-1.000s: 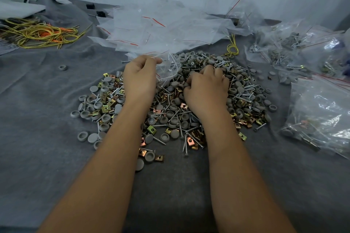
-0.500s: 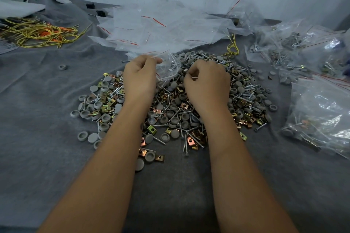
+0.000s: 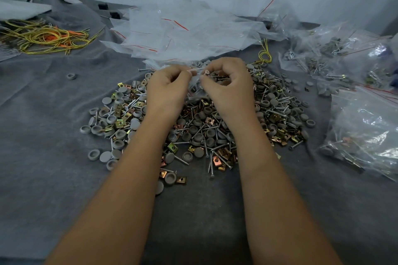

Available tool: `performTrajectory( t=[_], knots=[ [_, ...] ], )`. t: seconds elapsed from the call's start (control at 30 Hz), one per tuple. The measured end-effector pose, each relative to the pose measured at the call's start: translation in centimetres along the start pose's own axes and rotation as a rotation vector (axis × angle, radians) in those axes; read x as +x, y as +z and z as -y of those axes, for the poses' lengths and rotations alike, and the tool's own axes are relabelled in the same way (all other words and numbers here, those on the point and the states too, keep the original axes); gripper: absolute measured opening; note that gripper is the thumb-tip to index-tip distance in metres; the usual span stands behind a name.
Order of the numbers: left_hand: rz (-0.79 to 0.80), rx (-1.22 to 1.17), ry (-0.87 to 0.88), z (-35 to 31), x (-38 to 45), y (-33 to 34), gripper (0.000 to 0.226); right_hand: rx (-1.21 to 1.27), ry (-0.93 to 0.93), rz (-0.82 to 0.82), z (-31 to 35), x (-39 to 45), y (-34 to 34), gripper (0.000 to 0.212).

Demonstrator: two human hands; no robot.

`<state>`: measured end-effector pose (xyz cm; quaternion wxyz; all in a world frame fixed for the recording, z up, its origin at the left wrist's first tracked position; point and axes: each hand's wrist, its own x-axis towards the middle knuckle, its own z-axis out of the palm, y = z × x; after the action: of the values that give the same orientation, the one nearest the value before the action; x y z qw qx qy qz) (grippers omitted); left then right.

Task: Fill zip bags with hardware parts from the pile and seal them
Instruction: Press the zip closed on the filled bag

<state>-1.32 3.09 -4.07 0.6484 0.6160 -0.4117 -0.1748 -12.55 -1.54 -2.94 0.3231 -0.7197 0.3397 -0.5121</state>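
On the grey table (image 3: 53,178) lies the parts pile (image 3: 215,131). Above it, left hand (image 3: 167,90) and right hand (image 3: 229,90) each pinch the zip bag (image 3: 195,90) at its top. A weak grip could spill parts.

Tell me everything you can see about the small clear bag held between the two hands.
The small clear plastic zip bag hangs crumpled above the pile of grey caps, screws and brass clips. The left hand and right hand pinch its top edge, where a thin red line runs. Its contents are too blurred to tell.
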Motion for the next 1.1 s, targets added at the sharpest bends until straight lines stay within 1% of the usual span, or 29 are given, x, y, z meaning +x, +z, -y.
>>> performTrajectory(
  t=[0.07,0.2,0.3,0.43,0.5,0.57,0.63,0.7,0.77,0.83,0.87,0.93,1.0,1.03,1.1],
  knots=[
    [0.035,-0.010,0.042,0.0,-0.2,0.0,0.026,-0.065,0.017,0.022,-0.3,0.0,0.2,0.017],
    [0.044,-0.023,0.067,-0.2,-0.3,-0.1,0.024,-0.156,0.021,0.077,-0.8,0.2,0.4,0.012],
    [0.084,-0.052,0.089,-0.7,-0.5,-0.1,0.020,-0.155,0.039,0.114,-0.7,0.1,0.4,0.012],
    [0.090,-0.074,0.087,-0.9,-0.6,-0.1,0.026,-0.214,0.045,0.196,-0.5,-0.2,0.4,0.011],
    [0.100,-0.073,0.087,-0.9,-0.6,-0.2,0.027,-0.201,0.037,0.199,-0.3,-0.3,0.3,0.013],
    [0.153,-0.057,0.117,-1.0,-0.7,-0.2,0.028,-0.145,0.068,0.166,-0.2,-0.3,0.3,0.015],
    [0.224,-0.008,0.154,-1.1,-0.8,-0.2,0.034,-0.063,0.103,0.111,-0.1,-0.2,0.2,0.015],
    [0.290,0.059,0.169,-1.3,-0.8,-0.4,0.045,0.008,0.130,0.025,-0.1,0.0,0.1,0.016],
    [0.357,0.138,0.180,-1.1,-0.8,-0.5,0.060,0.102,0.201,-0.064,-0.3,0.2,-0.2,0.024],
    [0.411,0.243,0.209,-0.8,-0.9,-0.4,0.072,0.245,0.291,-0.114,-0.2,0.4,-0.5,0.031],
    [0.423,0.283,0.235,-0.8,-0.9,-0.2,0.074,0.318,0.318,-0.125,-0.2,0.4,-0.7,0.033],
    [0.414,0.291,0.290,-0.5,-1.0,0.0,0.067,0.462,0.322,-0.116,0.1,0.5,-0.9,0.030],
    [0.354,0.220,0.305,0.0,-0.7,0.2,0.044,0.590,0.288,-0.070,0.4,0.5,-0.9,0.023],
    [0.304,0.177,0.275,0.1,-0.6,0.3,0.034,0.632,0.269,-0.054,0.5,0.4,-1.0,0.022],
    [0.181,0.071,0.171,0.2,-0.4,0.1,0.031,0.628,0.240,-0.063,0.5,0.4,-1.1,0.023]
  ],
)
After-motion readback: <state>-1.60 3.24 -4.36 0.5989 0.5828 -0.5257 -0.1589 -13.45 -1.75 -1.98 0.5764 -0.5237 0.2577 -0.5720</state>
